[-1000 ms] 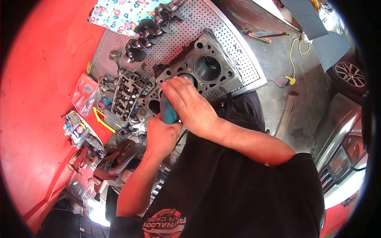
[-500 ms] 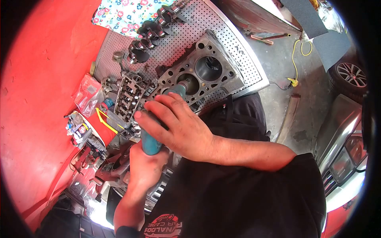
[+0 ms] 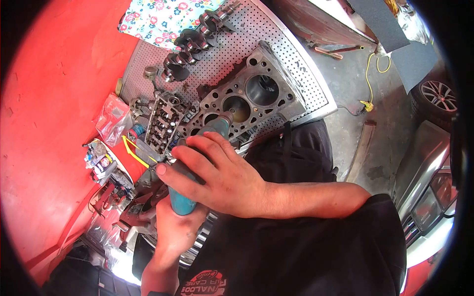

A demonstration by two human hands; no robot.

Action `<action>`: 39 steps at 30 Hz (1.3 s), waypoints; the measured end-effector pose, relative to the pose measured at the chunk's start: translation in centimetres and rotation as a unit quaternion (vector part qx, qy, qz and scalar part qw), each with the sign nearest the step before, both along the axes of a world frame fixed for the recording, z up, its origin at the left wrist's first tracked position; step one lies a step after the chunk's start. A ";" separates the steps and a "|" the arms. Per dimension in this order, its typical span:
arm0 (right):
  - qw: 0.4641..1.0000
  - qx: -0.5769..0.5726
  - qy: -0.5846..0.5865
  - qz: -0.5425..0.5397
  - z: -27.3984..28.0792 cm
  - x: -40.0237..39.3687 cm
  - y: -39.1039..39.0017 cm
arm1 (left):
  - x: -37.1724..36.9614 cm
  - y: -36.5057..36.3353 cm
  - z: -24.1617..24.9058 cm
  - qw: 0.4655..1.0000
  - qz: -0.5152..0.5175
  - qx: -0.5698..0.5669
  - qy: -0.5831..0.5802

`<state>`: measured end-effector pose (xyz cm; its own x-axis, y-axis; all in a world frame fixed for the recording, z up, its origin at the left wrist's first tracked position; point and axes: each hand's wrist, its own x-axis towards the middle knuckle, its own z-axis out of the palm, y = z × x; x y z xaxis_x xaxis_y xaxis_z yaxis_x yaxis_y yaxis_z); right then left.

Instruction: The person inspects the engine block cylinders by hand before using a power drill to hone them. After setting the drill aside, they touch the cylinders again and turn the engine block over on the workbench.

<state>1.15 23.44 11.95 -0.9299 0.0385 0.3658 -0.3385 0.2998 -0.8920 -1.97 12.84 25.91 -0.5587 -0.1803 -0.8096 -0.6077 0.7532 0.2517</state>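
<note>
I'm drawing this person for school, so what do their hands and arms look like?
The left hand and right hand wear no gloves, and I can't see any rings or a watch. Both forearms are bare too. The right sleeve is short and black, like the shirt, which has a red logo with letters.
</note>
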 end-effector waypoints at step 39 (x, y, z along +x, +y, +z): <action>0.989 0.022 -0.144 0.014 -7.6 0.3 0.6 | -0.7 -0.6 -11.9 1.000 -0.004 0.011 -0.013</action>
